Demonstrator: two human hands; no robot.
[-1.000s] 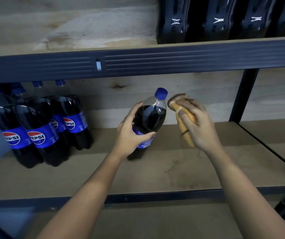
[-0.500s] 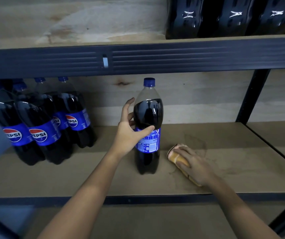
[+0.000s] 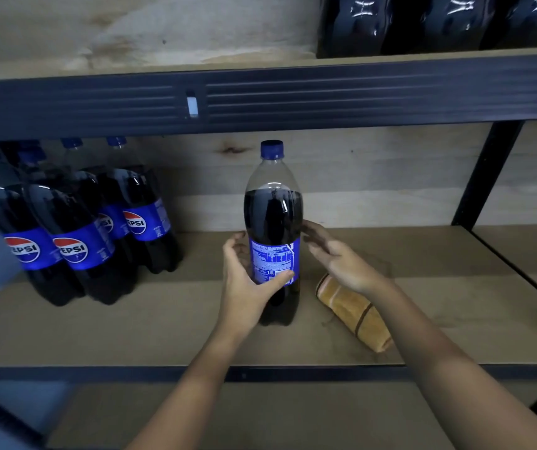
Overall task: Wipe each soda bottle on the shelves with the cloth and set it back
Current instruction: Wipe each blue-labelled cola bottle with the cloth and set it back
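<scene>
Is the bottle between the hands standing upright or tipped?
Upright: the Pepsi bottle stands base down on the shelf board, cap up, left hand gripping its label.

bottle [image 3: 273, 222]: you see clear glossy plastic, slick blue label
cloth [image 3: 354, 311]: soft orange towelling, matt
shelf board [image 3: 163, 329]: your matt, raw-looking wood
shelf beam [image 3: 325, 95]: dark ribbed metal, dull sheen

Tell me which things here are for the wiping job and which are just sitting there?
For the job:
- bottle, upright, gripped by the left hand
- right hand, open beside it
- cloth, lying on the shelf
- bottles on the left
- bottles on the top shelf

Just there:
- shelf post
</scene>
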